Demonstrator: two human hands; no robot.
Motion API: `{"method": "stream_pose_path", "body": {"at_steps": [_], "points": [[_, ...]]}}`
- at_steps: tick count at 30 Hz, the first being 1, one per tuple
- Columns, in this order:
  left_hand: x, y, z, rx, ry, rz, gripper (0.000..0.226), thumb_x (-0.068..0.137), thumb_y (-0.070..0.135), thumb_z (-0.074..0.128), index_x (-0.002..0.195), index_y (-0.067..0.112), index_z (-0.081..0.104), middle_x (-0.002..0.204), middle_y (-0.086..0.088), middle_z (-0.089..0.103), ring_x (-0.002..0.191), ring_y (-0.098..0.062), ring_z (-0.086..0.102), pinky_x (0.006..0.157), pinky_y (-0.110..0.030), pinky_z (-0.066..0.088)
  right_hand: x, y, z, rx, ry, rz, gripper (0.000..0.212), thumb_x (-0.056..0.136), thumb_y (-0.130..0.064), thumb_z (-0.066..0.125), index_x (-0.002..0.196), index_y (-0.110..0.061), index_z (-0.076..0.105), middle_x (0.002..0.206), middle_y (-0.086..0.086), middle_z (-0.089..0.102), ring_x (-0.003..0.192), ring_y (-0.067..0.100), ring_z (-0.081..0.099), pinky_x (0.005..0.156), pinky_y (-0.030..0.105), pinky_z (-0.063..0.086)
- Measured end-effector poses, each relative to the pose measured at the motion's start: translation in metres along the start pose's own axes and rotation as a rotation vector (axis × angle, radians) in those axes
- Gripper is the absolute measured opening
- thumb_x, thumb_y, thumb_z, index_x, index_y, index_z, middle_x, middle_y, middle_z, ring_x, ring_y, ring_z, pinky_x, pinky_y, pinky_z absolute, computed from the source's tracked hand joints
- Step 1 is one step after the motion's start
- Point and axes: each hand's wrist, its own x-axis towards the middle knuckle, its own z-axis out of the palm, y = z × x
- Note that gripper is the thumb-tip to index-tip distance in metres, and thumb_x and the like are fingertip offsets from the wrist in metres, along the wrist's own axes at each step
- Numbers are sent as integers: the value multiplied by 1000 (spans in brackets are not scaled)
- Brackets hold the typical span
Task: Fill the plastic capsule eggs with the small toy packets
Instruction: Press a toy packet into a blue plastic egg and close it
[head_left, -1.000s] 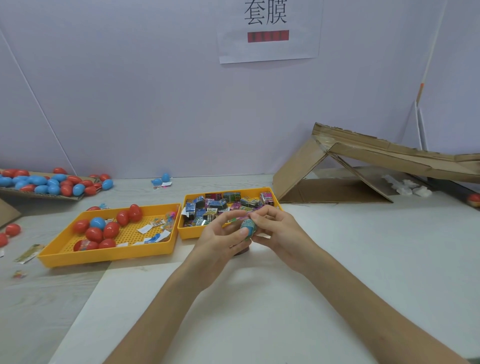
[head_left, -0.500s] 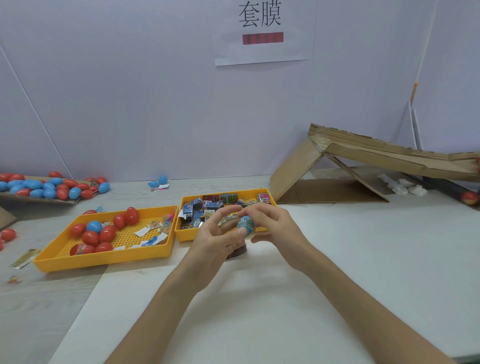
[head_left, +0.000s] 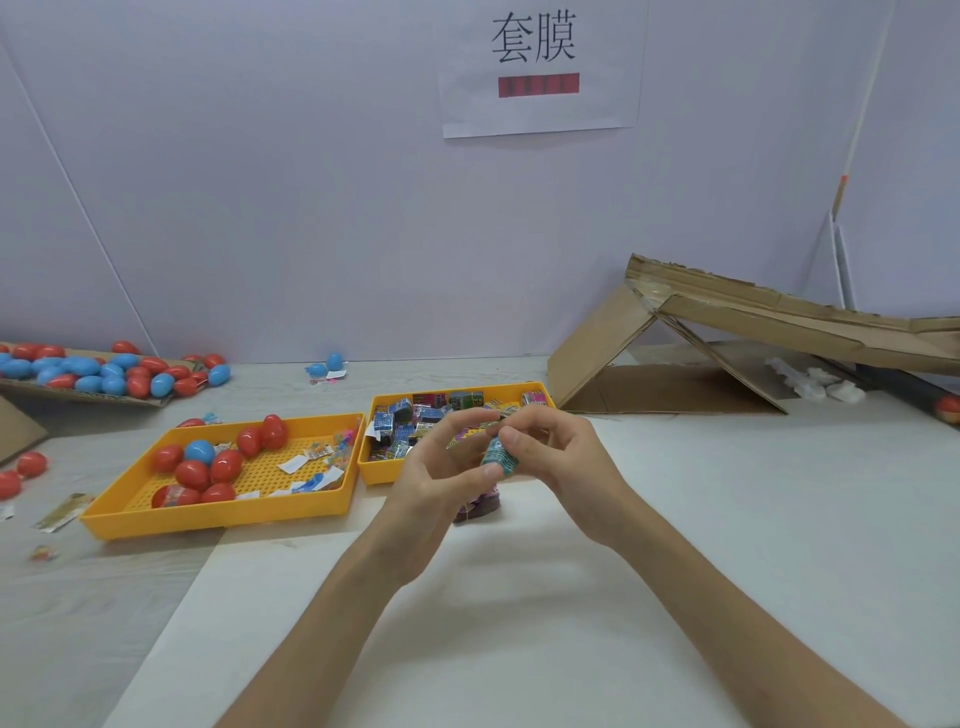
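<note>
Capsule egg: long axis near upright, pinched by right hand.

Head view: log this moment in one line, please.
right hand: pinches small blue piece | left hand: thumb touches it | packet tray: stocked, just behind hands

I get bright, even light from above, with no glare on the table. Soft, faint shadows lie under the forearms and along the tray. The egg and fingertips look slightly blurred. My wide lens bends the wall seams near the left edge.
</note>
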Motion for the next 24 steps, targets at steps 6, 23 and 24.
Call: {"method": "stream_pose_path", "body": {"at_steps": [6, 23, 24], "points": [[1, 0, 0, 87, 33, 29, 48, 79, 10, 78, 123, 26, 65, 126, -8, 70, 117, -32, 65, 90, -35, 57, 0, 2, -1, 40, 3, 8, 7, 93, -8, 66, 92, -4, 72, 79, 5, 67, 79, 19, 65, 79, 41, 56], [-4, 14, -4, -164, -10, 46, 34, 80, 4, 71, 111, 18, 72, 115, -12, 70, 109, -28, 67, 91, -32, 56, -1, -8, -2, -13, -73, -5, 35, 82, -22, 76, 116, -14, 71, 105, 2, 72, 101, 20, 66, 84, 39, 57], [-5, 15, -4, -164, -47, 49, 33, 79, 6, 73, 111, 18, 73, 115, -12, 70, 110, -28, 67, 92, -33, 55, -2, -9, -2, 6, -101, -4, 39, 80, -23, 77, 117, -12, 70, 104, 1, 72, 102, 20, 66, 84, 40, 57]]}}
